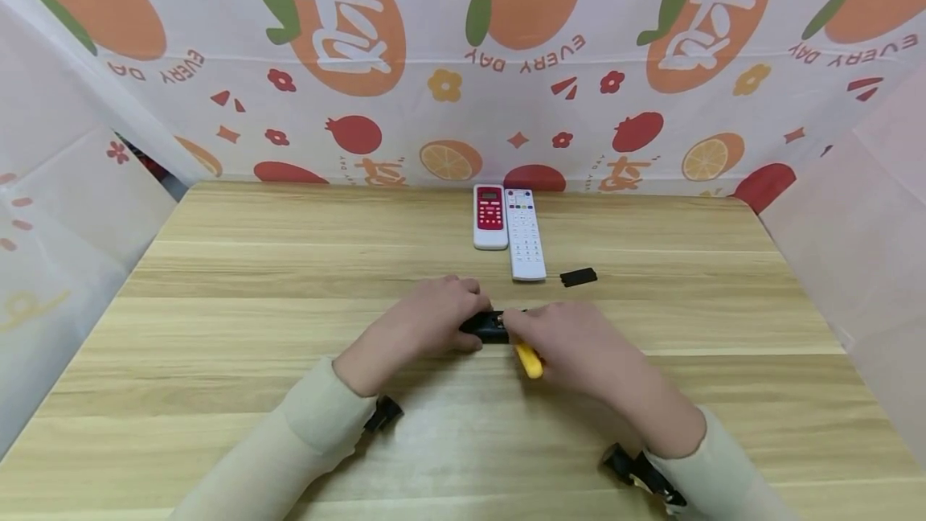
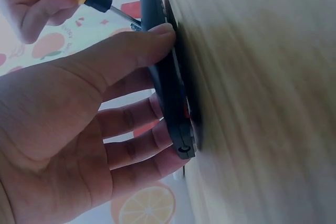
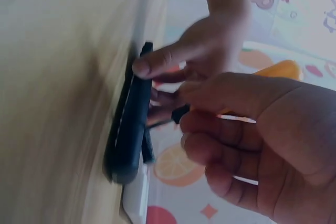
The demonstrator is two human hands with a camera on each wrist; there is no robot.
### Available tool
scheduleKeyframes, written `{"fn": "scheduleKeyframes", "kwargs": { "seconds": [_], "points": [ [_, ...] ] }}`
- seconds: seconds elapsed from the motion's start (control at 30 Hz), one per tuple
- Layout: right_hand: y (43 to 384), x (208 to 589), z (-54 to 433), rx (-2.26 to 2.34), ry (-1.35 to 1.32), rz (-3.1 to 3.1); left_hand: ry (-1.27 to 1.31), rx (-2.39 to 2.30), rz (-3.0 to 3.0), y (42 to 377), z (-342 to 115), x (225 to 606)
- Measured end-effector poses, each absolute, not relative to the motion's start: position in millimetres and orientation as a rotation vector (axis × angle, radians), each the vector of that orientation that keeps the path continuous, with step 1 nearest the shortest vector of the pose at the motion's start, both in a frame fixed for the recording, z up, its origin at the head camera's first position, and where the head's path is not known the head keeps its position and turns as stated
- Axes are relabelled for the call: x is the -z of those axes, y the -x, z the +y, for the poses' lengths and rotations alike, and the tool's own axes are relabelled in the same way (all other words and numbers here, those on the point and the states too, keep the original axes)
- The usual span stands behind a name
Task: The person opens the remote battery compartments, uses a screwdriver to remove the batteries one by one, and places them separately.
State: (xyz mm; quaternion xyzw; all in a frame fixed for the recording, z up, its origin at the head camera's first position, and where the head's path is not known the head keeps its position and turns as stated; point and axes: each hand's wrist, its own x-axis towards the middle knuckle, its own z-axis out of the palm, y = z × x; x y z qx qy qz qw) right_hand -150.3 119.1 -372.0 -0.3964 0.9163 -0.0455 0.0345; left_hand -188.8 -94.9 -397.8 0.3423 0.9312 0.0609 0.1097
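Note:
A black remote control [image 1: 492,328] lies face down at the middle of the table, its battery compartment upward. My left hand [image 1: 439,313] grips it between thumb and fingers; in the left wrist view the thumb presses on the near side of the remote [image 2: 167,85], and the other fingers lie along the far side. My right hand [image 1: 579,344] pinches a screwdriver with a yellow handle [image 1: 530,361] and a black collar [image 2: 98,0]. Its thin metal shaft [image 2: 123,15] reaches the remote's back; the tip is hidden. A small black battery cover [image 1: 579,276] lies beyond my right hand.
A white remote with a red panel [image 1: 490,217] and a long white remote [image 1: 525,235] lie side by side near the table's back edge. Behind the wooden table [image 1: 289,248] hangs a fruit-print cloth [image 1: 405,119].

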Motion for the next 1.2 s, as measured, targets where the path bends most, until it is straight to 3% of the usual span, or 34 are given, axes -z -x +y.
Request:
{"fn": "scheduleKeyframes", "kwargs": {
  "seconds": [1.2],
  "points": [
    [166,358,149,0.634,1.201,2.825,-1.014,-0.152,2.76,187,-96,400]
  ]
}}
